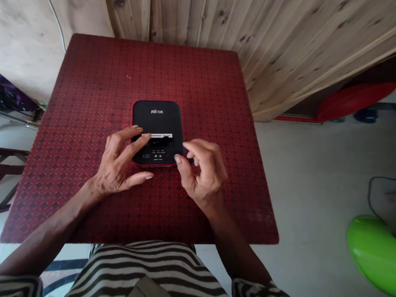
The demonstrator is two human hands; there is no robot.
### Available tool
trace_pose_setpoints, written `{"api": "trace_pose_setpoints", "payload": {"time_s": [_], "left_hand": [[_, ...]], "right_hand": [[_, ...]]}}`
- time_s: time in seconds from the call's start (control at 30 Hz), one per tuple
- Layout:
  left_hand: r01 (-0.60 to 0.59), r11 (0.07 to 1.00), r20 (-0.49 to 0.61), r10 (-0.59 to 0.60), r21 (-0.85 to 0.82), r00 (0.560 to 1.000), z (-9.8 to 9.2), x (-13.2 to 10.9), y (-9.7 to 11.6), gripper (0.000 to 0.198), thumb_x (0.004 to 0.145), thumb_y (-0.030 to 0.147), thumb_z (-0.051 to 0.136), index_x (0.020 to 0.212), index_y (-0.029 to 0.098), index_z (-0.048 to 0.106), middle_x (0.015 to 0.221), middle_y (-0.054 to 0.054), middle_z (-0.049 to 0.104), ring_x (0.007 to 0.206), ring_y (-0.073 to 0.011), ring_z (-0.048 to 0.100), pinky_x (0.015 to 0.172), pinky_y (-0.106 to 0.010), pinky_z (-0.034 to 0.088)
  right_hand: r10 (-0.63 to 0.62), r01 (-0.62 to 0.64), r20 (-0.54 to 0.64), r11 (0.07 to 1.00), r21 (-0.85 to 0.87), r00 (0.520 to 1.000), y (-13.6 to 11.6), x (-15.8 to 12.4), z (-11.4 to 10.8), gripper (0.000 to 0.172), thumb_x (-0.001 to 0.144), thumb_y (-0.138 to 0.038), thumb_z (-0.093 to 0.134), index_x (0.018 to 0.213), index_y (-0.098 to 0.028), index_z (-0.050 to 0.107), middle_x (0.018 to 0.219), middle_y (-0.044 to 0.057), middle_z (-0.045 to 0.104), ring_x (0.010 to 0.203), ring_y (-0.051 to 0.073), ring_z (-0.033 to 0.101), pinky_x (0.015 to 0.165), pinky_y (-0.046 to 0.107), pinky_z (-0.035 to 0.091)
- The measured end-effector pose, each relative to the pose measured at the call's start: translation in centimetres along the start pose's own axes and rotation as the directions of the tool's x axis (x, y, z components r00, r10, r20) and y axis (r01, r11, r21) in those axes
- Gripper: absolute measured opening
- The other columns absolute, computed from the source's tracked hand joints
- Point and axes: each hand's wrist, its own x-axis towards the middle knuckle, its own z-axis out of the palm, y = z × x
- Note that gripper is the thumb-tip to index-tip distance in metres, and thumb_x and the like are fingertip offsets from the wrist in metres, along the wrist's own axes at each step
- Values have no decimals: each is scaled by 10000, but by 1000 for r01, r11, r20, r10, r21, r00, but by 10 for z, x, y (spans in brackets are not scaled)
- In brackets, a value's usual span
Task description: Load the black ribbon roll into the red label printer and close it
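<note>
A black device with rounded corners and a red edge (159, 123), which looks like a small receipt printer, lies flat on the red table. White lettering is on its far part, and a white label strip (167, 135) crosses its middle. Beneath the strip is a dark slot or latch, with small icons nearer me. My left hand (120, 161) is open, its fingertips resting on the device's left side and its thumb spread out below the near edge. At the near right corner, my right hand (203, 169) has bent fingers, with thumb and forefinger apart and nothing visible between them.
The table (97, 78) has a dark red patterned cover and stands near a wooden plank wall (194, 12). A wooden chair (0, 166) is at the left. On the floor to the right sit a green plastic object (374, 251) and a red rounded object (353, 103).
</note>
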Motion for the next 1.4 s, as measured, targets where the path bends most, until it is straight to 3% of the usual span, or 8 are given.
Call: {"api": "trace_pose_setpoints", "payload": {"time_s": [0.07, 0.13, 0.27, 0.37, 0.6, 0.83, 1.17, 1.4], "left_hand": [[22, 998, -56, -19, 58, 998, -4, -9, 3, 836, 934, 582, 771, 1633, 263, 441, 1505, -167, 564, 1371, -337, 597, 1161, -485, 533], [39, 993, -93, -29, 112, 995, -5, -17, 5, 869, 877, 506, 859, 1613, 259, 468, 1484, -162, 582, 1340, -327, 616, 1133, -456, 563], [46, 991, -103, -33, 126, 994, -2, -26, 4, 782, 899, 363, 859, 1579, 219, 502, 1422, -157, 624, 1303, -289, 651, 1110, -401, 591], [24, 991, -108, -10, 128, 994, 1, -26, 1, 727, 923, 283, 833, 1571, 234, 509, 1365, -127, 663, 1239, -246, 696, 1080, -352, 608], [-4, 991, -100, 18, 137, 995, -1, -23, -4, 681, 929, 336, 829, 1533, 211, 542, 1325, -128, 688, 1207, -234, 715, 1065, -335, 617], [14, 993, -114, 0, 118, 994, -2, -24, -4, 631, 966, 346, 788, 1531, 221, 537, 1332, -116, 699, 1236, -227, 712, 1078, -340, 614], [47, 996, -64, -42, 81, 997, -14, -17, -2, 595, 931, 371, 828, 1471, 294, 591, 1308, -83, 709, 1197, -226, 722, 1038, -373, 634], [60, 998, -42, -59, 26, 997, -24, -10, -13, 459, 890, 486, 855, 1282, 312, 690, 1327, -63, 661, 1201, -240, 693, 966, -407, 663]], "right_hand": [[134, -131, -34, 989, 73, 990, 1, -13, 3, 300, 1057, -277, 622, 1355, -246, 609, 1146, 97, 698, 908, 200, 691, 712, 336, 630], [200, -199, 8, 975, 94, 980, 4, -24, 8, 404, 1078, -377, 578, 1458, -241, 552, 1264, 139, 678, 1047, 246, 703, 740, 368, 653], [192, -199, 103, 978, 56, 976, 8, -36, 18, 627, 1097, -569, 471, 1606, -206, 427, 1392, 194, 665, 1286, 329, 675, 1029, 539, 633], [185, -191, 119, 981, 39, 975, 11, -40, 21, 679, 1101, -583, 447, 1663, -209, 366, 1414, 199, 671, 1295, 330, 688, 1069, 555, 619], [116, -117, 118, 993, 3, 986, 11, -44, 19, 794, 1065, -521, 585, 1728, -216, 271, 1421, 200, 684, 1257, 339, 715, 1028, 535, 651], [86, -86, 75, 996, -7, 993, 8, -40, 19, 819, 999, -425, 735, 1690, -208, 353, 1346, 190, 729, 1197, 323, 749, 983, 495, 684], [99, -95, 112, 995, -33, 989, 12, -42, 19, 805, 1014, -460, 708, 1690, -247, 327, 1382, 181, 717, 1219, 329, 745, 973, 517, 688], [115, -117, 116, 993, 4, 987, 12, -43, 20, 812, 1023, -477, 690, 1703, -245, 311, 1423, 176, 705, 1274, 322, 722, 1026, 503, 665]]}}
